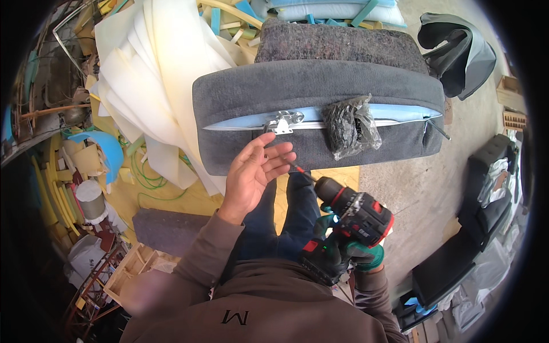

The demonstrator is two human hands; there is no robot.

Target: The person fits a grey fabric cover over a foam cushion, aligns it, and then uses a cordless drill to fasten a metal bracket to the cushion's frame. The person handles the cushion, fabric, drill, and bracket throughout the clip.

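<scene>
A red-and-black cordless drill [357,220] is gripped by my right hand [366,256], which wears a green and black glove. Its long bit points up and left, and the tip comes close to the fingers of my left hand [257,168]. That hand is bare, palm up, its fingers loosely bent and apart; I see nothing held in it. Just beyond lies a shiny metal bracket [283,123] on a dark grey upholstered cushion [314,83], by its unzipped opening. Light blue lining [394,111] shows through the gap. A crumpled clear plastic bag with dark contents [351,127] rests across the opening.
White foam sheets [151,74] are heaped at the left. A dark speckled block [343,46] stands behind the cushion. Black seat parts [452,268] line the right side. A wooden crate [134,271] sits at lower left, near a green cord [146,174].
</scene>
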